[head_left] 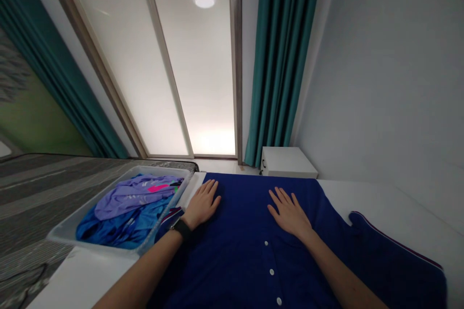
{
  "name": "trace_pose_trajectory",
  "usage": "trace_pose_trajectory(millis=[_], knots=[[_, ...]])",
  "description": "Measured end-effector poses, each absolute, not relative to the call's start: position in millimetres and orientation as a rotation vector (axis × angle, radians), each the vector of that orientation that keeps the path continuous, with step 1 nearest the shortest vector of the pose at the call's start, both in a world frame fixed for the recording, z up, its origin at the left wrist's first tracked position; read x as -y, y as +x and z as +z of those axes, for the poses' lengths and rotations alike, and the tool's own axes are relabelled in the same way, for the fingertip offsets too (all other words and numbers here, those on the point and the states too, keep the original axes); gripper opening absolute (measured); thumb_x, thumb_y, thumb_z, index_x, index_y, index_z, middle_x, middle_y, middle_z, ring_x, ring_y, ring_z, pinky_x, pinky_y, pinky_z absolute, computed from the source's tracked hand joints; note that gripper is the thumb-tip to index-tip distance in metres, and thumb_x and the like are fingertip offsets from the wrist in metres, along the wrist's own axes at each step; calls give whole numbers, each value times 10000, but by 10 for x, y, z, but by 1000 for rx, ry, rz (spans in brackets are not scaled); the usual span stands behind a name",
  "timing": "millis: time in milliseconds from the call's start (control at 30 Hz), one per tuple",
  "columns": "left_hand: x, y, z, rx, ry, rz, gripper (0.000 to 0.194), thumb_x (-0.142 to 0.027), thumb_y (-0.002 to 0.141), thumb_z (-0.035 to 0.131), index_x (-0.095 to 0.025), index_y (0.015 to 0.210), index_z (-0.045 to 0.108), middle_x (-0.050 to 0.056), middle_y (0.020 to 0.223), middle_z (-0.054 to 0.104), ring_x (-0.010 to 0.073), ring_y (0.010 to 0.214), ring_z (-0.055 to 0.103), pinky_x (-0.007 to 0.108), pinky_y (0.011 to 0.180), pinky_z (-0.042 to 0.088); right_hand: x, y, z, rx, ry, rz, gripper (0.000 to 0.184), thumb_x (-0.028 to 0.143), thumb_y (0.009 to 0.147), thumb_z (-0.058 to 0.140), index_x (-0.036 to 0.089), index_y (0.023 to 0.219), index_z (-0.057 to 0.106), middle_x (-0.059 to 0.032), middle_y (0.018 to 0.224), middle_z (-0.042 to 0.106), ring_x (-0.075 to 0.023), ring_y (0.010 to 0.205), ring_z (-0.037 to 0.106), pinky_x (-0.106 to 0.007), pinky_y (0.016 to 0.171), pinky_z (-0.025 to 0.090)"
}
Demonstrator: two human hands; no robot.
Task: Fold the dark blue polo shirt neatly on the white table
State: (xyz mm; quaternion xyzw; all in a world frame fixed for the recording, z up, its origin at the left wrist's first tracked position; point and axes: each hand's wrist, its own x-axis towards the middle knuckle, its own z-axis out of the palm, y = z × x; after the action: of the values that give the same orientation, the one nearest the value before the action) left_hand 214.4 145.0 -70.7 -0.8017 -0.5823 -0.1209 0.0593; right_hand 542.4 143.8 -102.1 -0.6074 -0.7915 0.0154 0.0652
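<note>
The left hand (202,205) and right hand (290,213) lie apart, flat on the shirt (242,217), gripping nothing. I'd call this smoothing; the next move probably needs a pinched edge.

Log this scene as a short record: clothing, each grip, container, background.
Clothing: navy garment spread out, three white buttons showing
Left grip: open, palm down on the garment; dark watch at the wrist
Right grip: open, palm down on the garment
Container: translucent bin left of the garment, holding purple cloth and blue cloth
Background: teal curtain, white cabinet
</note>
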Motion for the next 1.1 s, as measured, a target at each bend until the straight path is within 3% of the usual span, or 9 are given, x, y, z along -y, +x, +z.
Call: trace_pose_trajectory(millis=[233, 433, 767, 867, 1000, 1100], knots=[[-1989, 2419, -799, 1978, -2413, -195, 589, -434, 981, 331, -114, 1475, 369, 123, 1561, 311, 245, 1461, 238, 418, 1193, 194, -1443, 5434, -1020, 2384, -1823, 63, 637, 519, 969, 262, 190, 1511, 316, -104, 1582, 246, -253, 1470, 174, -516, 1180, 107], [-2059, 2405, -944, 2128, -2253, -220, 683, -492, 977, 311, -21, 1471, 343, 216, 1556, 269, 318, 1462, 208, 444, 1179, 199, -1449, 5444, -1038, 2378, -1821, 58, 634, 521, 967, 273, 192, 1507, 328, -100, 1580, 256, -250, 1471, 174, -514, 1182, 105], [-2016, 2394, -956, 1997, -2368, -191, 667, -493, 982, 286, -54, 1480, 341, 163, 1563, 286, 265, 1468, 210, 412, 1193, 179, -1418, 5426, -985, 2389, -1851, 49, 613, 486, 972, 290, 189, 1508, 326, -100, 1579, 267, -246, 1469, 180, -511, 1178, 105], [-2012, 2406, -950, 2010, -2358, -184, 675, -496, 982, 275, -48, 1483, 336, 165, 1564, 283, 269, 1467, 213, 410, 1193, 181, -1448, 5375, -873, 2371, -1910, 102, 593, 462, 961, 334, 185, 1482, 379, -112, 1558, 323, -272, 1451, 234, -529, 1158, 161], [-2004, 2413, -933, 2020, -2356, -184, 678, -508, 981, 268, -62, 1486, 334, 154, 1564, 289, 269, 1468, 210, 415, 1190, 191, -1566, 5110, -657, 2367, -1939, 103, 536, 408, 938, 403, 117, 1371, 524, -200, 1405, 508, -339, 1320, 433, -556, 1107, 242], [-1997, 2405, -927, 2017, -2358, -192, 664, -507, 982, 266, -79, 1484, 345, 146, 1564, 293, 265, 1467, 214, 412, 1189, 195, -1634, 4768, -596, 2394, -1746, 76, 492, 346, 950, 383, 122, 1362, 531, -187, 1396, 517, -312, 1315, 439, -497, 1114, 264]])
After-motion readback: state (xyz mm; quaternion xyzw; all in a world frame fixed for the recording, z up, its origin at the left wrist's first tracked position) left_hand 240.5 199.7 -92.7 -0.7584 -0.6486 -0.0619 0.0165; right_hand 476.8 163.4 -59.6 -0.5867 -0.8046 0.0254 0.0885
